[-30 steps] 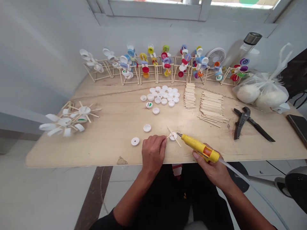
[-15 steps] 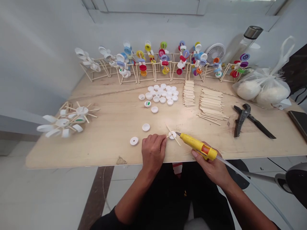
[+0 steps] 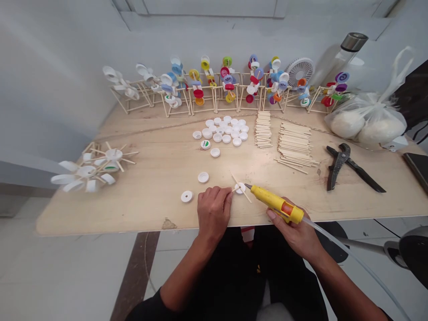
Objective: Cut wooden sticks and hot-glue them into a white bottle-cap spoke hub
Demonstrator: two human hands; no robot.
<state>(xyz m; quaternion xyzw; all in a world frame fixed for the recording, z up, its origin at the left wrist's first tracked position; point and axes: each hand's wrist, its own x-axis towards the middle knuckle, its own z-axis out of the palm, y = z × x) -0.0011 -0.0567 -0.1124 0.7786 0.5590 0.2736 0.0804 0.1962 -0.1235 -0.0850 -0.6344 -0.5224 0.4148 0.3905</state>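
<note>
My left hand sits at the table's front edge, its fingertips pinching a thin wooden stick. That stick crosses a white bottle cap with a second stick against it. My right hand grips a yellow hot glue gun, and its metal nozzle points at the cap from just to the right, very close. A clear tube trails from the gun's rear. Two white caps lie to the left of my left hand.
On the plywood table lie a pile of white caps, stacks of wooden sticks, and black pliers. Stick-and-cap pinwheel models line the back, beside a small fan and a plastic bag.
The whole view has drifted slightly as my head tilted down, with the window sliding out at the top. My hands, the glue gun and the cap keep nearly the same positions.
</note>
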